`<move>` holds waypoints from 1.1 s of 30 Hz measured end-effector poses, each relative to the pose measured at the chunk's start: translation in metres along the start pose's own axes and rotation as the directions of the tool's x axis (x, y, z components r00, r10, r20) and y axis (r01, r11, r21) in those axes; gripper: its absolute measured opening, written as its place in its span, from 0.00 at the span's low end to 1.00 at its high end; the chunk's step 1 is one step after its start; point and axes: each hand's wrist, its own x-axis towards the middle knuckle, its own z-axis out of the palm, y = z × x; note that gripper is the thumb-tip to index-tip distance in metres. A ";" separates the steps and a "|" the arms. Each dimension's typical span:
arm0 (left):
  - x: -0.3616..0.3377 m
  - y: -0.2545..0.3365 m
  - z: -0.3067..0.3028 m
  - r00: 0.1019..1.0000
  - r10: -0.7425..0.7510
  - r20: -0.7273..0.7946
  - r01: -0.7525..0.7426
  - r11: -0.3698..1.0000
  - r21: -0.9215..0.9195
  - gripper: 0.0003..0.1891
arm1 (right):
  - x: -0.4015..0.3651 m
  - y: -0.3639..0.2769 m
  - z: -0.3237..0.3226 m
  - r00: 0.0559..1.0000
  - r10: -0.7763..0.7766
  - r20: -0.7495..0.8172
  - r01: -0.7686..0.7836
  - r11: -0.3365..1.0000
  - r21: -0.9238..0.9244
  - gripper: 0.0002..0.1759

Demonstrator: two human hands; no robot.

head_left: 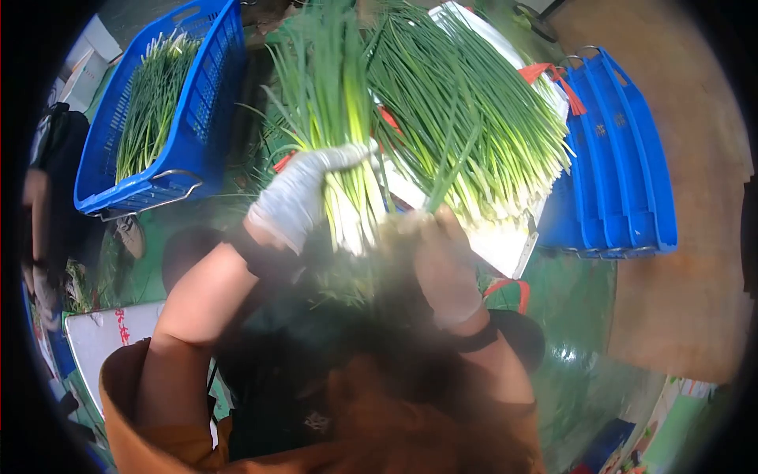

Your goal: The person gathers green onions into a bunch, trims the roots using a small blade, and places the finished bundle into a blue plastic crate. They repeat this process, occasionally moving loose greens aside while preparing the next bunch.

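Note:
My left hand (296, 192), in a whitish glove, is wrapped round a bunch of green onions (335, 110), its pale root ends hanging below the fist. To the right, my right hand (446, 265), also gloved, has its fingers closed near the root ends, at the base of a green stalk (458, 170); blur hides exactly what they hold. Beyond it a large pile of green onions (474, 103) lies on a white box (505, 251), root ends toward me.
A blue crate (213, 91) with green onions stands at the upper left. Stacked blue crates (616, 158) are on the right beside a brown board (695, 268). At the left edge is another person (59, 174), near a white box (91, 340) with red writing.

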 end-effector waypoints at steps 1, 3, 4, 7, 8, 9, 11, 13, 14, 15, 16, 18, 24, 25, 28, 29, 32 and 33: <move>0.002 0.009 -0.002 0.999 0.050 -0.021 -0.050 0.999 -0.020 0.15 | -0.004 0.010 -0.005 0.998 0.038 0.049 -0.047 0.979 0.199 0.10; 0.005 0.027 -0.016 0.995 0.100 0.012 -0.100 0.995 -0.010 0.15 | -0.011 0.012 -0.013 0.979 0.088 0.184 -0.142 0.941 0.306 0.11; 0.007 0.026 -0.019 0.994 0.110 0.007 -0.110 0.994 -0.005 0.15 | -0.013 0.007 -0.019 0.931 0.262 0.254 -0.322 0.918 0.231 0.09; 0.010 0.033 -0.020 0.952 0.287 -0.109 -0.286 0.958 0.026 0.15 | -0.017 0.006 -0.036 0.793 0.423 0.437 -0.409 0.903 -0.132 0.10; 0.009 0.043 -0.017 0.948 0.306 -0.085 -0.309 0.951 -0.026 0.15 | -0.020 0.012 -0.041 0.678 0.509 0.530 -0.383 0.860 -0.336 0.10; 0.009 0.051 -0.023 0.938 0.341 -0.064 -0.343 0.939 -0.027 0.15 | -0.025 0.018 -0.043 0.581 0.651 0.489 -0.241 0.711 -0.661 0.10; 0.003 0.062 -0.026 0.929 0.370 -0.034 -0.370 0.929 -0.017 0.16 | -0.038 0.031 -0.045 0.801 0.492 0.342 0.079 0.480 -0.874 0.09; 0.006 0.053 -0.024 0.940 0.342 -0.012 -0.342 0.940 -0.021 0.16 | -0.031 0.045 -0.040 0.965 -0.078 0.251 0.252 0.540 -0.803 0.10; 0.006 0.045 -0.021 0.949 0.314 0.004 -0.314 0.949 -0.027 0.17 | -0.021 0.034 -0.028 0.966 -0.071 0.247 0.246 0.537 -0.807 0.10; 0.003 0.037 -0.013 0.947 0.320 0.009 -0.320 0.948 0.005 0.18 | -0.011 0.012 -0.011 0.991 -0.082 0.104 0.131 0.720 -0.681 0.11; 0.002 0.030 -0.008 0.957 0.291 0.018 -0.291 0.957 -0.005 0.19 | -0.003 0.000 0.001 0.997 -0.063 -0.042 0.033 0.864 -0.503 0.11; -0.001 0.017 0.004 0.971 0.233 0.054 -0.235 0.972 0.029 0.19 | 0.005 0.002 0.011 0.981 -0.185 0.054 0.179 0.766 -0.617 0.12; 0.009 -0.010 -0.001 0.992 0.044 0.120 -0.030 0.993 -0.111 0.18 | -0.002 0.015 0.003 0.985 -0.105 0.137 0.162 0.300 -0.940 0.07; 0.010 -0.014 -0.001 0.994 0.022 0.110 -0.007 0.990 -0.141 0.17 | -0.004 0.017 0.003 0.971 -0.161 0.179 0.211 0.210 -0.955 0.06; 0.008 -0.020 0.000 0.998 -0.022 0.056 0.028 0.993 -0.111 0.16 | -0.009 0.015 0.002 0.948 -0.209 0.241 0.258 0.054 -0.965 0.04; 0.007 -0.020 0.000 0.999 -0.044 0.016 0.044 0.998 -0.048 0.16 | -0.010 0.013 0.002 0.945 -0.208 0.254 0.257 -0.010 -0.966 0.04; 0.006 -0.019 0.001 0.993 -0.056 0.102 0.065 0.994 -0.085 0.15 | -0.016 0.005 0.001 0.943 -0.206 0.262 0.273 0.024 -0.962 0.05; 0.006 -0.021 0.001 0.991 -0.025 0.128 0.039 0.994 -0.105 0.15 | -0.016 0.005 0.001 0.942 -0.209 0.263 0.274 0.022 -0.962 0.05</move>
